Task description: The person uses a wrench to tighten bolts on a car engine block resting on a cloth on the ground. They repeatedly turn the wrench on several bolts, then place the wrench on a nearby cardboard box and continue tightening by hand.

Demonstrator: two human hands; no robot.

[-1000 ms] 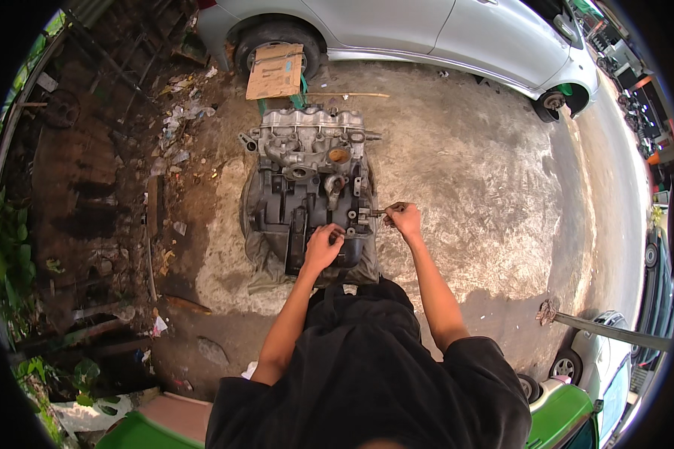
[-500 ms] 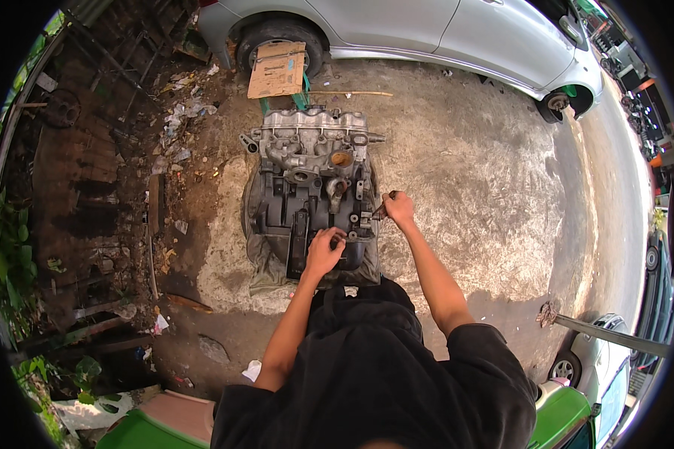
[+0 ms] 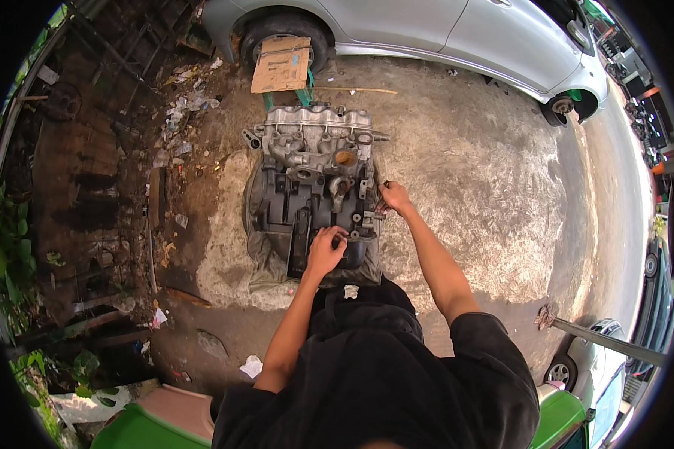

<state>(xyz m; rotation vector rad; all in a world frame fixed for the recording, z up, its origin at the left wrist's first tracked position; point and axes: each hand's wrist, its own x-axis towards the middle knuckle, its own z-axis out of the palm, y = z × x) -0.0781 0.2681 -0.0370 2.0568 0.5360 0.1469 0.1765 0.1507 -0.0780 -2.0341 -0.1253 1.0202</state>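
A car engine (image 3: 284, 208) stands before me on a dark cloth (image 3: 262, 266), its silver-grey top part at the far end and its black block toward me. My left hand (image 3: 326, 251) rests on the near part of the block, fingers curled against it. At the right edge of the engine, my right hand (image 3: 395, 197) is closed around a short dark metal tool like a wrench (image 3: 382, 206). Its lower end meets a small bracket (image 3: 370, 219) on the block's side. Fingers hide most of the tool, so its exact kind is unclear.
Beyond the engine, a cardboard sheet (image 3: 281, 64) lies on a green stool (image 3: 305, 96) next to a silver car (image 3: 397, 30). A thin stick (image 3: 356, 90) lies on the concrete. Litter (image 3: 180, 108) and scrap wood cover the left side. A post (image 3: 610, 340) rises at right.
My right hand has shifted slightly away from me along the engine's right side, swinging the tool's handle with it. The left hand stays on the block. The view has shifted slightly.
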